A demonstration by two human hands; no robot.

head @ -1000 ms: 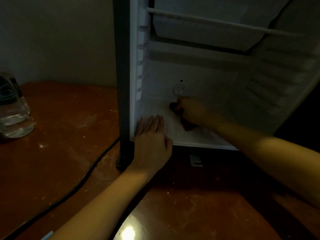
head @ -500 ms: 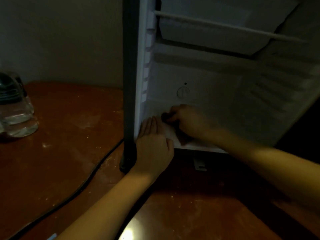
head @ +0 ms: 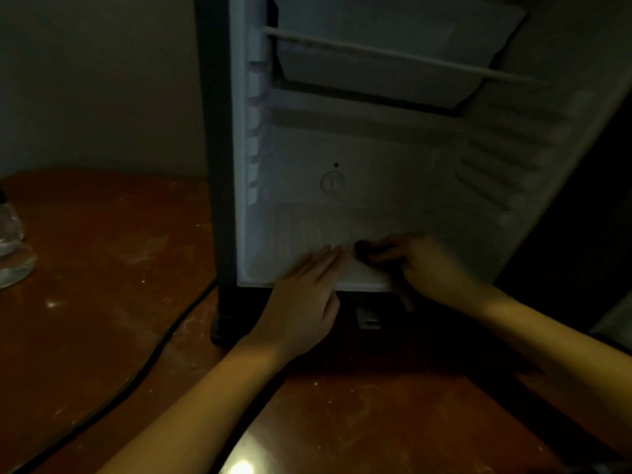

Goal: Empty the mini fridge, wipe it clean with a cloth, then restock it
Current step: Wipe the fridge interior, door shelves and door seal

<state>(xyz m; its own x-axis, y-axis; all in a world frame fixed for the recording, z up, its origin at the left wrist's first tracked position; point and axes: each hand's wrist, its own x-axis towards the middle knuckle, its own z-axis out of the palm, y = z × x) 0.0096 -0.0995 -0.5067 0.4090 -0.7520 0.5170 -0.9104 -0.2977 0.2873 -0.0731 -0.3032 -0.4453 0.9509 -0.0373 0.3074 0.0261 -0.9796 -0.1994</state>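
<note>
Left hand (head: 301,302) flat, fingers straight, across the front lip of the mini fridge (head: 376,155), right hand (head: 424,265) just beside it curled round a dark cloth (head: 367,249) — barely legible in shadow — white floor open beyond the knuckles, cable (head: 150,357) and cut-off glass jar (head: 10,248) away to the left.

**Low front blocked, room above**

The left hand (head: 304,302), flat, and the right hand (head: 424,265), gripping a dark cloth (head: 367,249), fill the front of the fridge (head: 290,237) floor. Above them the cavity stands open up to the rail (head: 393,56). Left, a cable (head: 152,354) and a jar (head: 13,258) sit on the worktop (head: 85,285).
</note>
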